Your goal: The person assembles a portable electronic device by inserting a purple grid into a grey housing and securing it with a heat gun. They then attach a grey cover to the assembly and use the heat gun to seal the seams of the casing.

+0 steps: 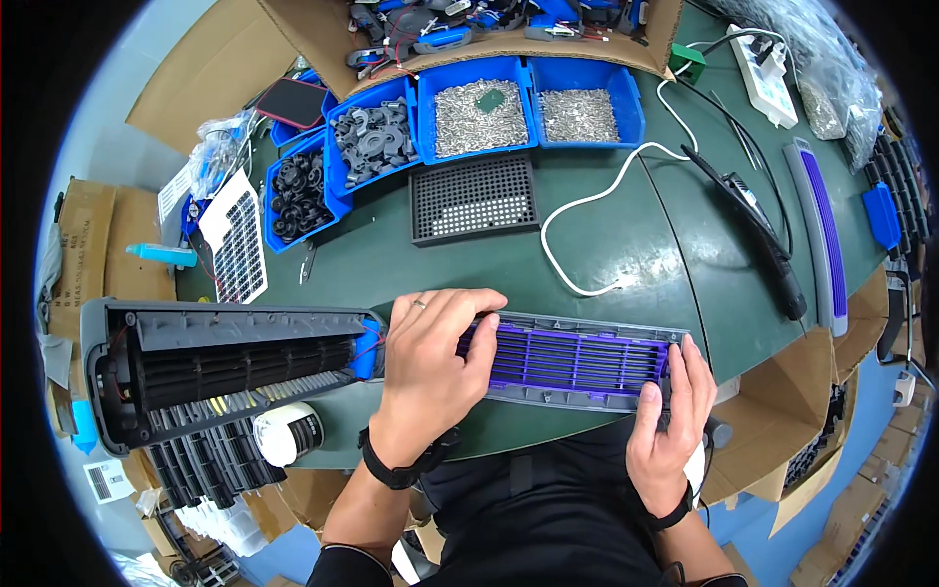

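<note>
A long grey panel with a purple slatted grille point(577, 358) lies across the front edge of the green table point(626, 235). My left hand point(440, 342) covers its left end, thumb and fingers closed over the frame. At the right end, my right hand point(675, 406) pinches the panel between thumb and fingers. To the left of my left hand rests a long dark grey housing point(235, 328), its hollow inside facing up, with black slats within. A blue piece point(367, 349) with a red wire sits at the housing's right end, close to my left hand.
Blue bins of silver screws point(479, 122) and grey parts point(372, 142) line the back, before a cardboard box. A black perforated tray point(473, 199), a white cable point(577, 210), a black electric screwdriver point(748, 235) and another purple-grilled panel point(822, 235) lie beyond. A white tub point(284, 435) stands front left.
</note>
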Motion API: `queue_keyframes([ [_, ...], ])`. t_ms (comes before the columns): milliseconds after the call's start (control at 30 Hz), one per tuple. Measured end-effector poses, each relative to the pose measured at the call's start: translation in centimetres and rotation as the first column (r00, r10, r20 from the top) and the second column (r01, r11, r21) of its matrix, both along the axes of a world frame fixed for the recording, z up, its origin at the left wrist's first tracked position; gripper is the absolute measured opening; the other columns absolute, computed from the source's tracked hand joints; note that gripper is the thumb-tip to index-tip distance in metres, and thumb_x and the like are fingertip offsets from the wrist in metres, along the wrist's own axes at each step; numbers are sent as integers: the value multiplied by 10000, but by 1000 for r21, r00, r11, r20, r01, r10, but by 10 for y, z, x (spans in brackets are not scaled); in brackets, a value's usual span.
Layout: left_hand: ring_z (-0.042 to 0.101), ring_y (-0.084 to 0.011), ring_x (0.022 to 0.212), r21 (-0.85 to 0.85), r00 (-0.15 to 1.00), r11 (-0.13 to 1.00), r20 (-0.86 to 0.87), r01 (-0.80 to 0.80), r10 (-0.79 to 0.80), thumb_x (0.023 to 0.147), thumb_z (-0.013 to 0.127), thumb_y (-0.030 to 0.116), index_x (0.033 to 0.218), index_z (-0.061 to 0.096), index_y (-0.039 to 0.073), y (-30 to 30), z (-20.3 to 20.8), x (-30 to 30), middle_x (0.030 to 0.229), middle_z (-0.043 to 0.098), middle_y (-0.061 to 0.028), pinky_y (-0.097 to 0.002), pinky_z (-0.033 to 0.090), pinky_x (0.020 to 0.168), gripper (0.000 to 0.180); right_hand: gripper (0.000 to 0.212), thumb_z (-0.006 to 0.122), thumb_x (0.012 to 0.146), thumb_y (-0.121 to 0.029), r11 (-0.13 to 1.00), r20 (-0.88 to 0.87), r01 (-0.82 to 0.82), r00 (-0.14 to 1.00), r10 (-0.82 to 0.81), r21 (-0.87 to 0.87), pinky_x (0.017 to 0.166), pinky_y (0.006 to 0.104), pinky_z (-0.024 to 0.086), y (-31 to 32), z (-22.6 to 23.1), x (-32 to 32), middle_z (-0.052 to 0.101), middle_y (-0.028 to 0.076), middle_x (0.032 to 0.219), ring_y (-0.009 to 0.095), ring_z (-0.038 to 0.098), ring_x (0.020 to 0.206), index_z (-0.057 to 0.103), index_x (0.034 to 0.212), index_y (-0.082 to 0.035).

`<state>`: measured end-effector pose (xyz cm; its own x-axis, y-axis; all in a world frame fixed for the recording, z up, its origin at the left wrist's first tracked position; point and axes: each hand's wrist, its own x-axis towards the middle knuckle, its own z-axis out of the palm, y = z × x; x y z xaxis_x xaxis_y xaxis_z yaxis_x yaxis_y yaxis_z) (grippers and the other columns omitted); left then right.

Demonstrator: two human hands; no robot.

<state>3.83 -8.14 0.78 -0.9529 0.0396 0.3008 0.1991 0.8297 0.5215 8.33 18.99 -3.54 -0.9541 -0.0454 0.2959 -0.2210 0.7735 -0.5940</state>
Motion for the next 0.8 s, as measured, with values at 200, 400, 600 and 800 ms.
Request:
queue_keyframes([
  [200,696,-256,896,-4,999,999,-7,-42,42,847,860,99,1002,753,86,17,-1,-4,986,780,-45,-392,463,898,188,484,690,1003,-107,1000,-11,-8,1000,8,-4,1208,563,381,1,-1,-1,584,282,1531,473,540,1395,617,1431,106],
  [400,689,-246,928,-47,999,998,6,-35,36,844,852,76,985,749,90,22,-2,-5,977,771,-38,-393,452,902,176,490,700,999,-121,1000,-15,0,1000,0,-9,1200,564,384,0,-2,-1,591,274,1525,473,547,1383,624,1427,103],
  [600,694,-260,977,-17,995,996,-47,88,-88,850,787,-22,1003,774,89,32,0,-3,1030,754,-50,-401,470,925,190,510,727,975,-125,1000,-25,-9,1000,9,0,1203,569,378,2,-2,-1,589,276,1524,467,557,1384,628,1423,96],
  [800,689,-271,1027,-106,981,978,-56,180,-187,815,780,-34,1093,841,142,42,4,2,1096,746,-39,-420,483,943,334,554,764,934,-117,1000,-43,-6,999,5,-14,1196,571,392,3,-5,-2,589,272,1527,458,570,1372,628,1433,81],
])
